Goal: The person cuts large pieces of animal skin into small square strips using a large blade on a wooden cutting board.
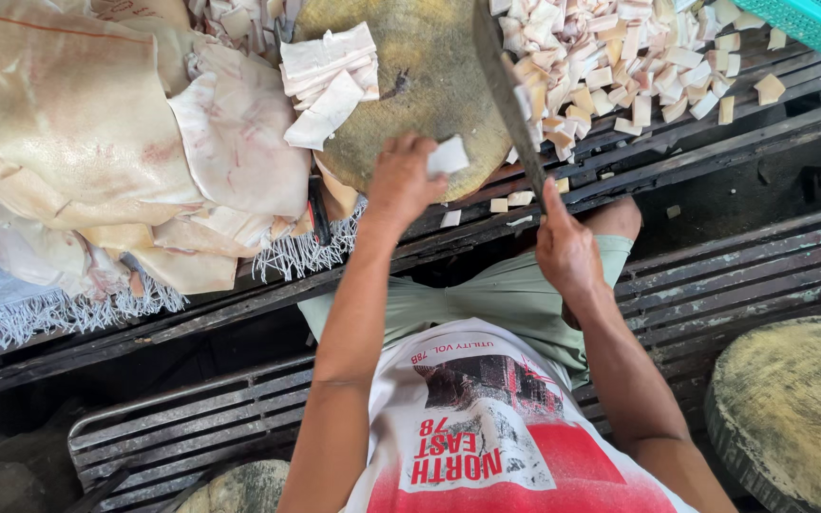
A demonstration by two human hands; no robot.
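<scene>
My left hand is closed on a small pale piece of pork skin at the near edge of a round wooden chopping block. My right hand grips the handle of a large cleaver, whose blade rises edge-on over the right side of the block. A stack of cut skin strips lies on the block's left part. To the right of the block spreads a heap of small cut squares.
Large sheets of raw pork skin are piled at the left on a fringed cloth. Dark slatted benches surround me. A second round block stands at lower right. A teal basket corner shows at top right.
</scene>
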